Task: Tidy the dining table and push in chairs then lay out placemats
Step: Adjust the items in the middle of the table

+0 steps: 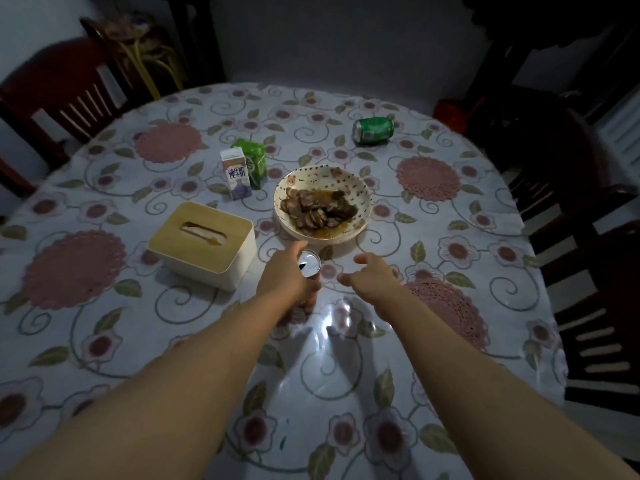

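Observation:
A round dining table [346,393] wears a floral cloth. My left hand [287,275] grips an upright opened can [309,264] near the middle of the table. To the can's right, my right hand [372,277] hovers with loosely spread fingers and holds nothing. Just beyond the hands stands a bowl of sliced meat in sauce [323,201]. A milk carton [236,174] and a green packet [252,160] stand behind it to the left. A green can [373,130] lies on its side farther back. A tissue box with a wooden lid [202,244] sits at the left.
Dark wooden chairs ring the table: one at the back left [65,98] and two along the right side [588,306]. A plant pot [138,39] stands behind the left chair. Pink doily patterns mark the cloth.

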{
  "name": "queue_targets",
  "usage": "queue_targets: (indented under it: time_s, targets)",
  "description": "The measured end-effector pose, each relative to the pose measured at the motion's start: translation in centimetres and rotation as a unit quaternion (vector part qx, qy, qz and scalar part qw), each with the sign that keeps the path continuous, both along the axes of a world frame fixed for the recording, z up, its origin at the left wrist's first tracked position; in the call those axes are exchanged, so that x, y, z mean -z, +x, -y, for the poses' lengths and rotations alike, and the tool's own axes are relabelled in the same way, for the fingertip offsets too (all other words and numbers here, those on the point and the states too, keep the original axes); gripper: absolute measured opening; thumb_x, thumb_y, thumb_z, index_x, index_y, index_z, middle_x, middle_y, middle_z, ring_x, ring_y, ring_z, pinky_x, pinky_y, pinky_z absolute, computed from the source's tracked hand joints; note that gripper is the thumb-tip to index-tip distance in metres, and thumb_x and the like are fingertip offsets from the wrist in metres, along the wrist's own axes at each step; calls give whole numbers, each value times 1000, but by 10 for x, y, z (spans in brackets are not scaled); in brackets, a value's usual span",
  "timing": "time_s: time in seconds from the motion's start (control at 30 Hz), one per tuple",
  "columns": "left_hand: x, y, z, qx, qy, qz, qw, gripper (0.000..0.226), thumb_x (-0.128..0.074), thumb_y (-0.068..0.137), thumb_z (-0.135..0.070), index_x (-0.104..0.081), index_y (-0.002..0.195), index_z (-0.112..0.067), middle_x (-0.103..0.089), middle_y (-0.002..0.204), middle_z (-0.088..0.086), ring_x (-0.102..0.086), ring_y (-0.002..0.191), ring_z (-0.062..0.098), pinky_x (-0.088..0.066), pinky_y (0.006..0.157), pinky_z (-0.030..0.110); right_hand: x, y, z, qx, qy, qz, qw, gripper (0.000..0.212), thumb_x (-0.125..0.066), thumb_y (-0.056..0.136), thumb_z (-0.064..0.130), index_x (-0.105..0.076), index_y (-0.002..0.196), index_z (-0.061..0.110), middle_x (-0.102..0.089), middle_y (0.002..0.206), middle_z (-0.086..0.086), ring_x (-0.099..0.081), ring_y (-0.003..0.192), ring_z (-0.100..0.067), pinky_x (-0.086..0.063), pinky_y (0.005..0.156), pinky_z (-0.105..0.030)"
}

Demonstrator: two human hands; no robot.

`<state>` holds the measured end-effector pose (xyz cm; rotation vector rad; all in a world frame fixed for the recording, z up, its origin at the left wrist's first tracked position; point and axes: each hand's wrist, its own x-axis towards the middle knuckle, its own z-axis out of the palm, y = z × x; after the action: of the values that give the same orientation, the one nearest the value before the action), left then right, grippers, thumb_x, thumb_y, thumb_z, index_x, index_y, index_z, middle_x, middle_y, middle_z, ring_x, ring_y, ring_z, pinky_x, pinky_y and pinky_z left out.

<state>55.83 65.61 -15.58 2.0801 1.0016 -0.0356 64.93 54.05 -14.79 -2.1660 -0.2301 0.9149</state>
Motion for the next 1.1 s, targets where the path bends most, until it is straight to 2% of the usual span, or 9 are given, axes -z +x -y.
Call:
queue_targets:
  time_s: [0.13, 0.3, 0.47, 0.63, 0.77, 0.83, 0.97, 1.1]
  targets:
    - [3, -3, 0, 0, 31, 6, 999, 52, -65, 79, -19, -48, 127, -24, -59, 125, 6, -54, 113, 28, -44, 88, 34, 9, -4, -4, 2, -17, 13, 1000, 59, -67, 84, 19, -42, 136, 13, -46, 137, -13, -50, 118, -29, -44, 101, -43]
    - [-1, -26, -14, -34, 66, 6, 997, 52, -67, 74, -16, -49, 122, -24, -59, 118, 4, -55, 110, 28, -46, 88, 37, 15, -21, -12, 7, -10, -2, 1000, 57, -69, 83, 18, -43, 135, 13, -47, 137, -12, -50, 119, -30, -44, 101, -43]
    - [-1, -50, -30, -57, 112, -31, 992, 48, -66, 77, -19, -48, 121, -25, -56, 119, 7, -51, 112, 30, -49, 88, 45, 19, -41, -28, 0, -1, 2, 1000, 57, -68, 83, 17, -44, 135, 11, -47, 137, -12, -50, 119, -29, -44, 101, -43]
    - [8, -64, -35, -39, 92, -47, 994, 55, -66, 80, -22, -43, 130, -23, -53, 125, 8, -51, 115, 30, -48, 91, 44, 23, -56, -35, -10, 13, 0, 1000, 56, -68, 84, 15, -43, 134, 11, -45, 137, -11, -51, 111, -25, -45, 90, -33]
    - [2, -65, -35, -43, 66, -34, 996, 78, -76, 73, -27, -33, 138, -25, -47, 132, 9, -45, 123, 29, -45, 96, 46, 15, -56, -36, -11, 6, 18, 1000, 57, -67, 83, 16, -43, 135, 10, -46, 139, -10, -49, 121, -27, -44, 99, -38]
    - [-7, -64, -37, -41, 80, -21, 996, 83, -79, 70, -33, -33, 139, -24, -46, 133, 8, -42, 125, 28, -43, 98, 44, 6, -54, -36, -10, 6, 22, 1000, 56, -68, 83, 17, -45, 134, 9, -48, 137, -10, -50, 120, -28, -44, 101, -42]
    - [-27, -52, -42, -30, 103, 28, 994, 75, -77, 72, -37, -40, 135, -22, -49, 133, 5, -42, 126, 27, -42, 99, 41, -14, -46, -35, 6, 9, 35, 999, 55, -69, 81, 16, -46, 131, 8, -51, 131, -13, -52, 115, -28, -46, 98, -43]
    - [-37, -31, -41, 2, 91, 52, 995, 67, -75, 74, -37, -43, 131, -22, -52, 131, 2, -47, 123, 24, -45, 96, 41, -27, -26, -27, 20, 13, 45, 999, 59, -68, 83, 16, -42, 135, 9, -49, 131, -12, -52, 109, -25, -47, 87, -34]
